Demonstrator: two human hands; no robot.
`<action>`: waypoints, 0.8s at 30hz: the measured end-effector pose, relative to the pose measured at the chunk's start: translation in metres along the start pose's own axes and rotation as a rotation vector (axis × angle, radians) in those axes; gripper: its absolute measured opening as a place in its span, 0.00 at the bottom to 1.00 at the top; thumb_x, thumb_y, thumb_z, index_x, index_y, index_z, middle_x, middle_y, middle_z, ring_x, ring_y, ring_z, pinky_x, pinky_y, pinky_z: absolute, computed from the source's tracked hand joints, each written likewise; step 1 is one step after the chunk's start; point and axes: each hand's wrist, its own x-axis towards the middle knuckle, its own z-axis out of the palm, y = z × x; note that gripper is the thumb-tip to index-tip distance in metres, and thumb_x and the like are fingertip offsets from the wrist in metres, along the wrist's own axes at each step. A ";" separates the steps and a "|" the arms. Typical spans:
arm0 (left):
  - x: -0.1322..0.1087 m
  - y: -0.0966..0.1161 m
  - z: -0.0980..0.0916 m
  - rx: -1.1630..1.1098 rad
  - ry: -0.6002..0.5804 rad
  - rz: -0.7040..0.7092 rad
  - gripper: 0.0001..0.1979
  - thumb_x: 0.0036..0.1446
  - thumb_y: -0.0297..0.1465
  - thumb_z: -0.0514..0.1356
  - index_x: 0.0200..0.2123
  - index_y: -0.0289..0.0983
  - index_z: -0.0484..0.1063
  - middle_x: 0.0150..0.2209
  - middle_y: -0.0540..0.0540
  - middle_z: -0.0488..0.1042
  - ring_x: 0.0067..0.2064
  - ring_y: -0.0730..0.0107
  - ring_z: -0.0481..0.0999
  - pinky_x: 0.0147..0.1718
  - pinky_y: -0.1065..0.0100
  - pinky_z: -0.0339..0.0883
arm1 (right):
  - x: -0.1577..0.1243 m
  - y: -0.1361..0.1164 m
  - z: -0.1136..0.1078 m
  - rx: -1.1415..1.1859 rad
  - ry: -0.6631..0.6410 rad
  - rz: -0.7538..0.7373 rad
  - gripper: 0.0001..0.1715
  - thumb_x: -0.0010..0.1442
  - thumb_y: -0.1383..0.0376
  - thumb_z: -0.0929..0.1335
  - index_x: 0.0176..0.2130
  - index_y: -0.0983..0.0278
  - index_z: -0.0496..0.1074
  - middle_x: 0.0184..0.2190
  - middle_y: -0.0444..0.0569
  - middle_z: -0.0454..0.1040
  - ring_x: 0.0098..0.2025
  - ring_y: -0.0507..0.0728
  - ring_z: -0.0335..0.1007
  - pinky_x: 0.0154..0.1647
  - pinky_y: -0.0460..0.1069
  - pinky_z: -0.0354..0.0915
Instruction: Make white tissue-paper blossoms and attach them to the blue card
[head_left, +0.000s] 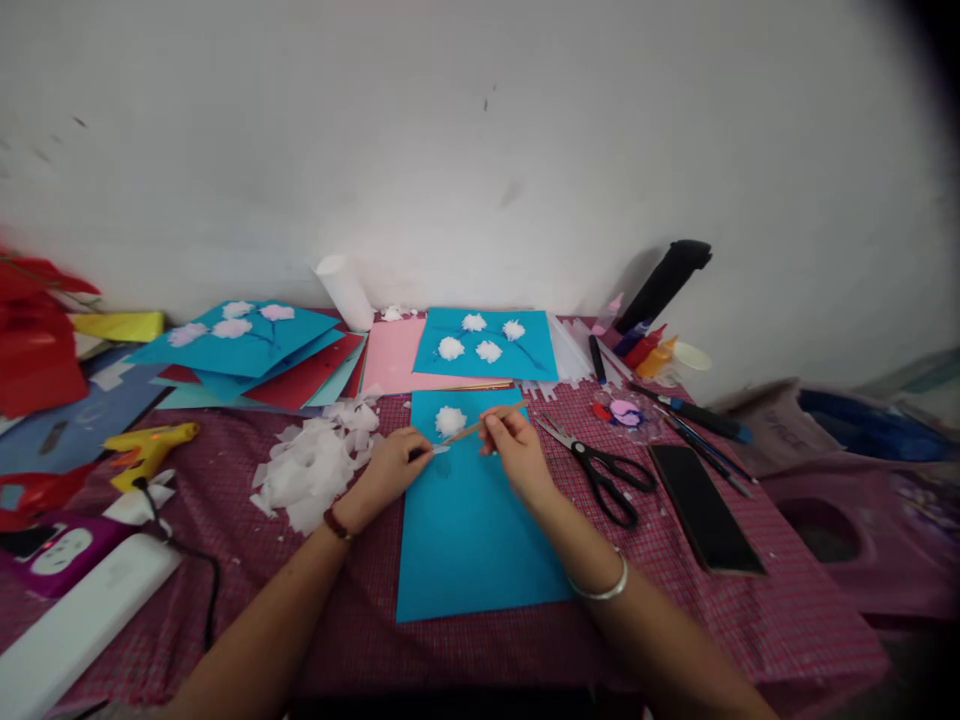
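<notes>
A blue sheet of paper (480,540) lies in front of me, with one white paper puff (450,421) near its top. My left hand (399,462) pinches a small white paper piece (441,449) over the sheet's left edge. In my right hand (512,446) is a thin wooden stick (466,431), held like a pencil. The stick's lower end meets the paper piece at my left fingertips. Left of my left hand sits a pile of torn white tissue paper (311,465). Black-handled scissors (600,465) lie partly open beside my right hand.
Behind the sheet lies a blue card (487,343) with several white puffs. At left are stacked coloured sheets (247,365), a yellow glue gun (148,452) and a white power strip (86,620). A phone (705,510), brushes (705,450) and paint bottles (656,355) lie right.
</notes>
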 end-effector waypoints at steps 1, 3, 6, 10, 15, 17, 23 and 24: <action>0.000 0.000 0.001 -0.008 -0.005 0.013 0.08 0.57 0.26 0.57 0.26 0.36 0.74 0.29 0.47 0.73 0.35 0.68 0.72 0.34 0.69 0.64 | 0.003 0.001 0.004 -0.019 0.015 -0.023 0.13 0.55 0.55 0.68 0.34 0.62 0.70 0.24 0.41 0.68 0.21 0.50 0.63 0.22 0.46 0.62; -0.002 -0.002 0.002 -0.011 -0.008 0.042 0.07 0.57 0.26 0.58 0.28 0.36 0.76 0.30 0.46 0.74 0.36 0.67 0.72 0.37 0.68 0.65 | 0.007 0.004 0.008 -0.057 0.020 -0.062 0.12 0.56 0.56 0.67 0.35 0.62 0.70 0.25 0.41 0.67 0.22 0.50 0.63 0.23 0.46 0.62; -0.004 -0.006 0.005 -0.013 -0.012 0.058 0.07 0.57 0.26 0.59 0.31 0.36 0.78 0.32 0.45 0.74 0.37 0.67 0.72 0.38 0.66 0.65 | 0.009 0.010 0.010 -0.093 -0.017 -0.100 0.12 0.60 0.56 0.64 0.34 0.62 0.67 0.24 0.42 0.68 0.23 0.51 0.65 0.25 0.46 0.64; -0.004 -0.011 0.006 -0.029 -0.015 0.059 0.07 0.57 0.25 0.60 0.33 0.37 0.79 0.33 0.45 0.74 0.37 0.67 0.73 0.38 0.66 0.65 | 0.009 0.023 0.009 -0.083 -0.095 -0.062 0.13 0.63 0.55 0.62 0.36 0.62 0.64 0.26 0.44 0.71 0.24 0.52 0.69 0.26 0.48 0.68; -0.003 -0.012 0.008 -0.045 -0.006 0.078 0.07 0.57 0.26 0.60 0.32 0.37 0.79 0.33 0.45 0.75 0.37 0.67 0.73 0.38 0.66 0.66 | 0.009 0.027 0.011 -0.238 -0.178 -0.111 0.11 0.65 0.58 0.60 0.35 0.62 0.65 0.25 0.44 0.71 0.24 0.53 0.69 0.27 0.48 0.67; -0.003 -0.012 0.009 -0.036 0.005 0.083 0.07 0.57 0.25 0.60 0.32 0.37 0.78 0.33 0.45 0.74 0.37 0.67 0.73 0.38 0.66 0.66 | 0.008 0.025 0.011 -0.319 -0.222 -0.142 0.11 0.66 0.60 0.59 0.35 0.62 0.65 0.25 0.44 0.71 0.25 0.53 0.69 0.27 0.48 0.66; -0.003 -0.010 0.012 -0.050 0.024 0.123 0.07 0.58 0.26 0.59 0.31 0.35 0.78 0.33 0.45 0.74 0.37 0.67 0.72 0.37 0.65 0.66 | 0.008 0.025 0.010 -0.434 -0.259 -0.177 0.10 0.67 0.61 0.58 0.36 0.61 0.65 0.29 0.46 0.73 0.30 0.54 0.72 0.30 0.48 0.66; -0.003 -0.010 0.012 -0.058 0.025 0.126 0.07 0.58 0.26 0.59 0.31 0.35 0.78 0.32 0.45 0.74 0.37 0.67 0.72 0.37 0.65 0.66 | 0.008 0.025 0.010 -0.443 -0.260 -0.182 0.10 0.67 0.62 0.58 0.36 0.61 0.65 0.29 0.46 0.73 0.30 0.54 0.72 0.30 0.48 0.66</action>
